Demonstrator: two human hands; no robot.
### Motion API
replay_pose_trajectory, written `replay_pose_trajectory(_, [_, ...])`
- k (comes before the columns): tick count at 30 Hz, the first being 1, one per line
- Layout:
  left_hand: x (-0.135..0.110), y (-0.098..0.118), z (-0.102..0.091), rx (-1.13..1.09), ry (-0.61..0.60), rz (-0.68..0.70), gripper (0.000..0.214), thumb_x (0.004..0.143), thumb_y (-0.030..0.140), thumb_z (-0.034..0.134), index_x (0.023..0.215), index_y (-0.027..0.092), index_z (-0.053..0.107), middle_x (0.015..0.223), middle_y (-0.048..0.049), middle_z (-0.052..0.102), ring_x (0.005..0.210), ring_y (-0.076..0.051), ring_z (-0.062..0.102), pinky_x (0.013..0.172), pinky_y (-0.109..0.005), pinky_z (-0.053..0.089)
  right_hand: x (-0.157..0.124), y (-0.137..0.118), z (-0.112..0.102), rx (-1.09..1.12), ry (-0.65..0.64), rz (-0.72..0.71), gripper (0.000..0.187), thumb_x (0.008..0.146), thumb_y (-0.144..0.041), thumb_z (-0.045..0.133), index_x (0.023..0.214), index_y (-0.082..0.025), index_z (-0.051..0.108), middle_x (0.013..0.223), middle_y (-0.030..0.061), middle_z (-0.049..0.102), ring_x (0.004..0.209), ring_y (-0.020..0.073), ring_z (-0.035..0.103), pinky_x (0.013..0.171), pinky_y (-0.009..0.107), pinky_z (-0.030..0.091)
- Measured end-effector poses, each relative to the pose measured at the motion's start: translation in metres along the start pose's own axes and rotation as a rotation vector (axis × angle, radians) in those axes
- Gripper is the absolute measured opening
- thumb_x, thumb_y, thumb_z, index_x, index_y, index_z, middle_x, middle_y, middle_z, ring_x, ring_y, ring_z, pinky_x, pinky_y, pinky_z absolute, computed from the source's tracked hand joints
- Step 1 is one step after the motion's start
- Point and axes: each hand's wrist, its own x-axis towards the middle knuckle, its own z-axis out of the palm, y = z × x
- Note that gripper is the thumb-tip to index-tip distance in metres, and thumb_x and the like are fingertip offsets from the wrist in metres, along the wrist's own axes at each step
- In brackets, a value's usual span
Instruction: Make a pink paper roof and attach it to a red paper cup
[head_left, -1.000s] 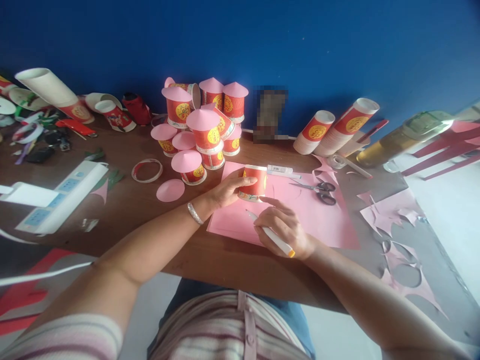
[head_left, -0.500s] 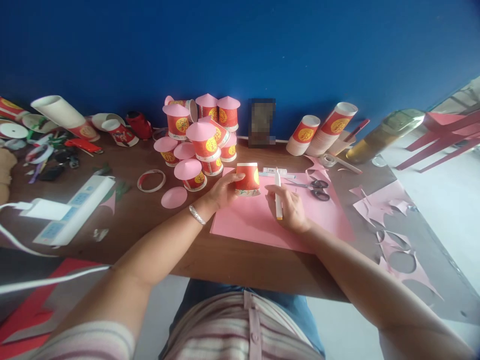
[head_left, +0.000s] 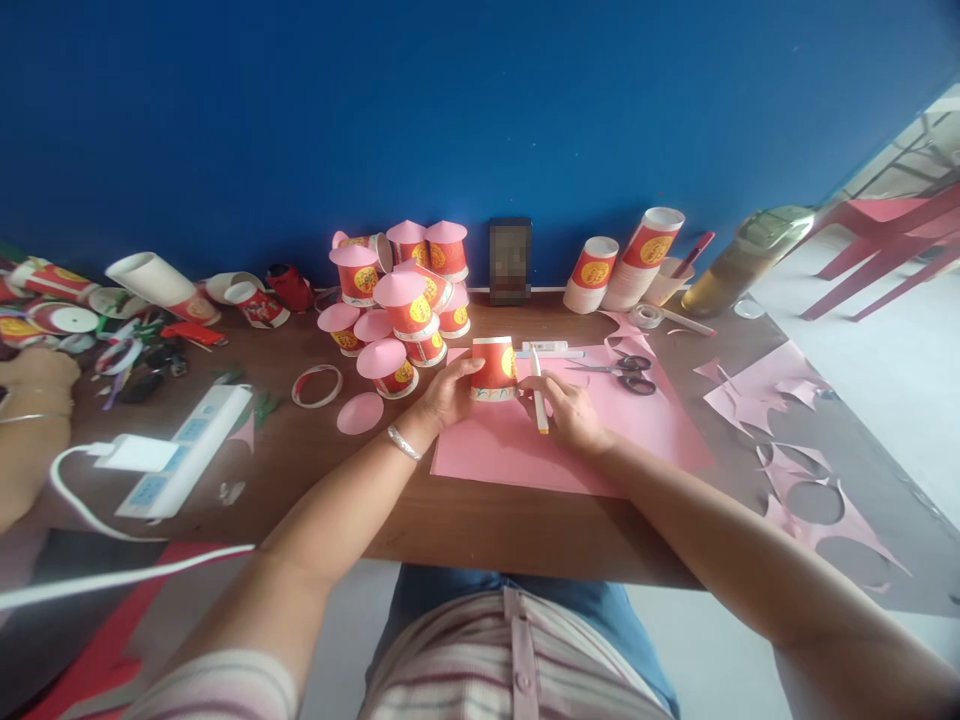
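Note:
My left hand (head_left: 450, 393) is closed round the side of a red paper cup (head_left: 493, 364) with a yellow emblem, held upside down above the pink paper. Coloured marks run along the cup's white rim at the bottom. A white marker pen (head_left: 538, 390) is gripped in my right hand (head_left: 568, 408), close to the cup's right side. Beneath both hands lies a sheet of pink paper (head_left: 517, 455). Black-handled scissors (head_left: 634, 374) rest on its far right part. Left of the cup, several similar cups with pink paper cones (head_left: 400, 290) are stacked.
A pink disc (head_left: 360, 413) and a tape roll (head_left: 316, 371) lie left of my hand. Further left is a white power strip (head_left: 187, 450). Stacked cups (head_left: 592, 272) and a bottle (head_left: 742, 262) stand behind. Cut pink scraps (head_left: 806, 500) lie right. Another person's arm (head_left: 34, 430) shows at far left.
My right hand has brought the marker pen left, nearer the cup. The view has shifted slightly, and more of the other person's arm shows at the left edge.

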Motion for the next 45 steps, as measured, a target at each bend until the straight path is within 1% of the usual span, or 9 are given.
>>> replay_pose_trajectory(6, [0.0, 0.0, -0.001, -0.005, 0.009, -0.041, 0.044, 0.081, 0.039, 0.073, 0.118, 0.014, 0.072, 0.102, -0.0126, 0.079, 0.101, -0.031, 0.074, 0.091, -0.042, 0.054, 0.004, -0.004, -0.006, -0.022, 0.002, -0.013, 0.011, 0.101, -0.018, 0.055, 0.097, -0.019, 0.066, 0.075, -0.0009, 0.064, 0.055, 0.0086, 0.053, 0.052, 0.019, 0.038])
replay_pose_trajectory(14, [-0.001, -0.002, 0.002, 0.078, -0.04, -0.029, 0.044, 0.086, 0.045, 0.073, 0.119, 0.016, 0.071, 0.107, -0.0122, 0.078, 0.106, -0.029, 0.073, 0.092, -0.038, 0.052, 0.002, 0.0, -0.006, -0.008, -0.021, 0.033, 0.011, 0.1, -0.017, 0.056, 0.097, -0.019, 0.066, 0.075, -0.0004, 0.064, 0.056, 0.0091, 0.055, 0.052, 0.019, 0.036])
replay_pose_trajectory(19, [-0.003, 0.001, 0.004, 0.108, -0.016, -0.027, 0.044, 0.084, 0.046, 0.076, 0.117, 0.016, 0.071, 0.105, -0.0112, 0.078, 0.105, -0.029, 0.072, 0.09, -0.037, 0.052, 0.004, 0.0, -0.006, 0.02, -0.029, 0.031, 0.013, 0.099, -0.015, 0.055, 0.096, -0.019, 0.067, 0.074, -0.0007, 0.065, 0.055, 0.0088, 0.054, 0.051, 0.019, 0.038])
replay_pose_trajectory(21, [-0.003, 0.002, 0.004, 0.113, 0.015, -0.021, 0.043, 0.083, 0.044, 0.077, 0.115, 0.016, 0.071, 0.103, -0.0099, 0.078, 0.104, -0.028, 0.072, 0.091, -0.037, 0.052, 0.005, -0.001, -0.007, 0.025, -0.022, 0.043, 0.014, 0.099, -0.016, 0.055, 0.102, -0.02, 0.069, 0.077, 0.0, 0.066, 0.057, 0.0099, 0.056, 0.052, 0.021, 0.041])
replay_pose_trajectory(24, [-0.002, 0.001, 0.004, 0.117, 0.066, 0.042, 0.037, 0.083, 0.041, 0.077, 0.11, 0.017, 0.071, 0.101, -0.0084, 0.077, 0.104, -0.026, 0.072, 0.092, -0.037, 0.052, 0.005, -0.005, -0.014, -0.01, 0.004, 0.037, 0.026, 0.1, -0.019, 0.056, 0.123, -0.022, 0.068, 0.085, 0.0025, 0.065, 0.066, 0.0137, 0.061, 0.056, 0.023, 0.046])
replay_pose_trajectory(27, [-0.001, -0.002, 0.003, 0.12, 0.095, 0.102, 0.032, 0.083, 0.038, 0.076, 0.107, 0.018, 0.071, 0.102, -0.0074, 0.075, 0.102, -0.024, 0.07, 0.092, -0.037, 0.053, 0.006, -0.016, -0.023, 0.005, 0.031, -0.033, 0.032, 0.1, -0.02, 0.057, 0.131, -0.023, 0.064, 0.091, 0.0046, 0.063, 0.072, 0.0158, 0.063, 0.059, 0.026, 0.051])
replay_pose_trajectory(31, [-0.001, -0.005, 0.002, 0.145, 0.115, 0.111, 0.028, 0.084, 0.036, 0.074, 0.105, 0.018, 0.07, 0.1, -0.0059, 0.072, 0.093, -0.021, 0.068, 0.088, -0.037, 0.054, 0.009, -0.032, -0.028, 0.093, 0.046, -0.16, 0.028, 0.096, -0.014, 0.06, 0.123, -0.021, 0.063, 0.089, 0.0049, 0.066, 0.073, 0.0167, 0.065, 0.063, 0.029, 0.055])
replay_pose_trajectory(39, [-0.002, -0.002, 0.01, 0.15, 0.163, 0.072, 0.033, 0.079, 0.035, 0.076, 0.107, 0.019, 0.068, 0.099, -0.006, 0.072, 0.095, -0.023, 0.068, 0.087, -0.038, 0.054, 0.01, -0.034, -0.028, 0.082, 0.062, -0.132, 0.025, 0.093, -0.008, 0.06, 0.113, -0.023, 0.058, 0.08, 0.0008, 0.067, 0.067, 0.0157, 0.066, 0.059, 0.027, 0.054])
replay_pose_trajectory(45, [-0.001, -0.003, 0.011, 0.157, 0.152, 0.07, 0.028, 0.079, 0.035, 0.076, 0.1, 0.018, 0.069, 0.095, -0.0058, 0.071, 0.092, -0.023, 0.067, 0.084, -0.037, 0.052, 0.01, -0.033, -0.028, 0.041, 0.046, -0.181, 0.023, 0.094, -0.009, 0.061, 0.113, -0.022, 0.057, 0.079, 0.001, 0.066, 0.067, 0.0158, 0.067, 0.06, 0.028, 0.055])
